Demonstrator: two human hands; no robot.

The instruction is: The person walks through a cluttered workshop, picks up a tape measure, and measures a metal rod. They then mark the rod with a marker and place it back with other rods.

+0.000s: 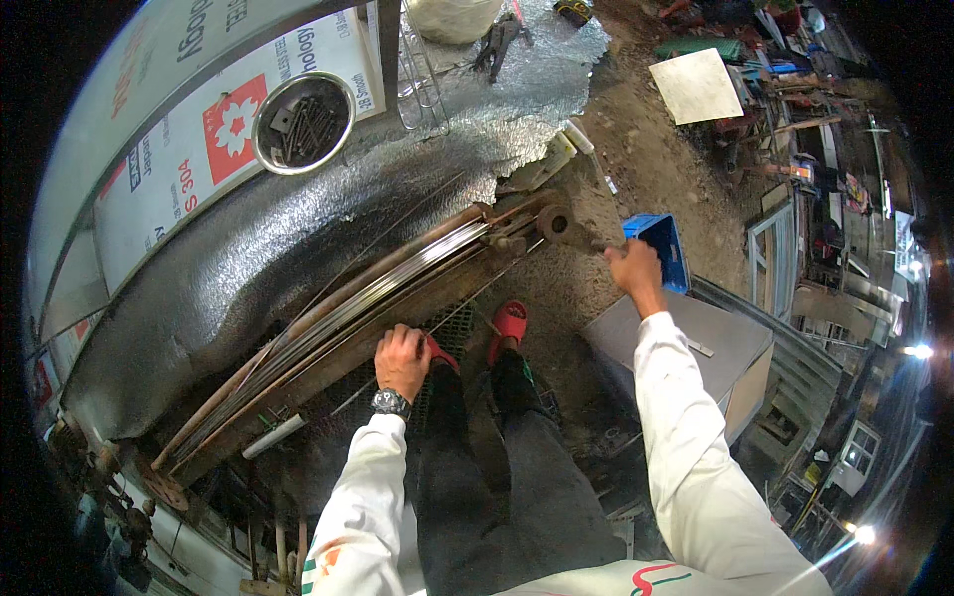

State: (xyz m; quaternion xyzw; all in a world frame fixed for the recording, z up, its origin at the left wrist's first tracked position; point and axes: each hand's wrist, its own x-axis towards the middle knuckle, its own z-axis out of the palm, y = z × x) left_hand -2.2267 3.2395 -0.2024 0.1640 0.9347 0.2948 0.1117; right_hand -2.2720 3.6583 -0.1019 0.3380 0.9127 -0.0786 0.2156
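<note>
A long, rusty metal machine (328, 338) runs slantwise across the ground before me, with shiny metal strips or rods (422, 260) lying along it. At its near edge is my left hand (401, 362), fingers bent and held together; their tips and whatever they grip are hidden. My right hand (634, 270) is closed in a fist just beyond the machine's far right end, where a round rusty roller (554, 223) sits. A thin dark piece shows between roller and fist, too blurred to name. Right below the fist stands a grey box (686, 343).
A blue plastic crate (664, 243) stands behind the right hand. Crumpled silvery sheeting (268, 248) spreads beyond the machine. A steel bowl of nails or screws (303, 121) rests on a printed panel (209, 149). Scrap and a pale square board (696, 86) lie far right.
</note>
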